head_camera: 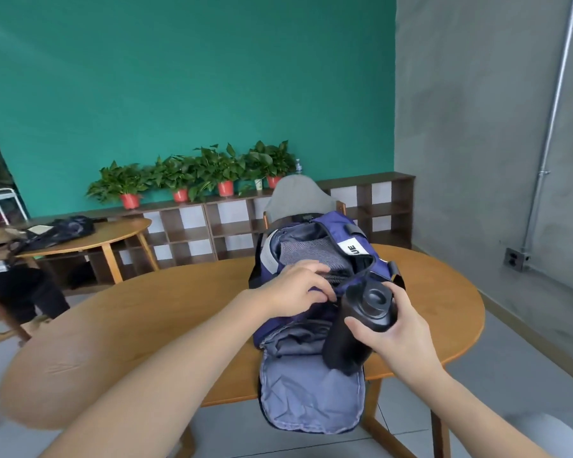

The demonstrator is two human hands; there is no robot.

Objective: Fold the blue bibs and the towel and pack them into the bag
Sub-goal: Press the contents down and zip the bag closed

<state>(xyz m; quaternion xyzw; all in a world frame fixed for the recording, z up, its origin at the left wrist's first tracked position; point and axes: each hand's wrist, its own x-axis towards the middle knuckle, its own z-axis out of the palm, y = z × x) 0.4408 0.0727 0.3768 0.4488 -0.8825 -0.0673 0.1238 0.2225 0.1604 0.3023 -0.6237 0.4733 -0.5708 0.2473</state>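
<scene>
A navy blue bag [354,239] lies open on the round wooden table [166,312], its grey-lined flap [308,398] hanging over the near edge. Folded grey cloth [311,254] sits inside the main compartment. My left hand [298,289] pinches the bag's opening edge at the middle. My right hand [394,332] grips a black bottle [354,328] near its cap, holding it tilted over the bag's front pocket. No blue bibs are visible as separate items.
A grey-backed chair [298,196] stands behind the table. A second round table [90,236] with a dark bag sits at the left, beside a seated person's legs [24,292]. Low wooden shelves [212,226] with potted plants line the green wall.
</scene>
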